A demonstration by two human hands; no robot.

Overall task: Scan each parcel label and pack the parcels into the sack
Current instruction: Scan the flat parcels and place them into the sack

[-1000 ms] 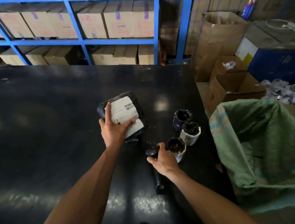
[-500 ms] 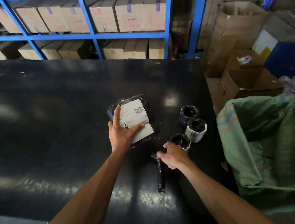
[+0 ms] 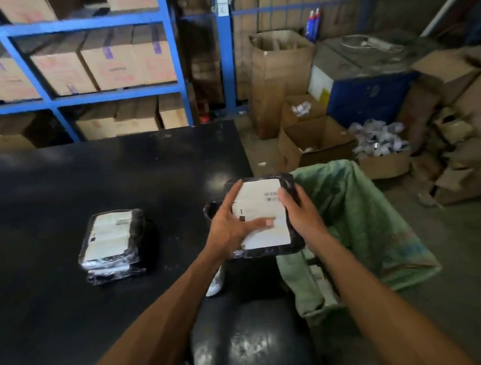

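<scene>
Black labelled parcel (image 3: 265, 215) held over green sack (image 3: 361, 218) (open-mouthed), stacked parcels (image 3: 112, 246) on table

Single head view, forward-down over table (image 3: 59, 183) (close on forearms).

parcel (image 3: 265, 212) lifted off table, both hands now holding it beside sack (image 3: 352, 216), scanner released

parcel (image 3: 265, 215): glossy plastic wrap, paper label | sack (image 3: 361, 215): woven cloth | table (image 3: 46, 199): glossy black
</scene>
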